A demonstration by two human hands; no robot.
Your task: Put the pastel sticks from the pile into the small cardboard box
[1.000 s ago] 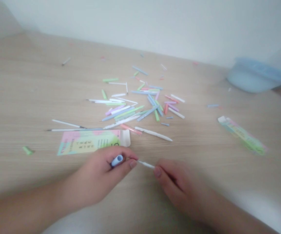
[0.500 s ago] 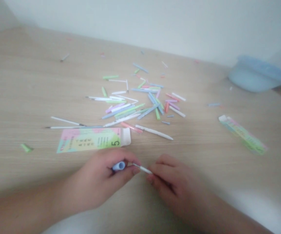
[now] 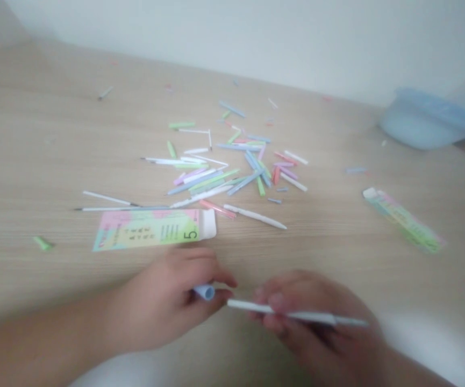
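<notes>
A blue pen cap point(image 3: 204, 292) is pinched in the left grip point(image 3: 167, 295), and a long white pen point(image 3: 252, 306) is pinched in the right grip point(image 3: 313, 328), so their ends are kept facing. A printed box point(image 3: 151, 230) lies at 11 o'clock on the wood surface point(image 3: 34, 150), and pen bits point(image 3: 216, 180) at 12 o'clock. A blue tub point(image 3: 421, 126) is set at 2 o'clock, by a white wall point(image 3: 256, 43).

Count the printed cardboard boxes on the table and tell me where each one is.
2. One pastel cardboard box lies flat on the wooden table, just beyond the left hand. The other lies far right, below the blue plastic tub. Any under the hands wouldn't show.
</notes>
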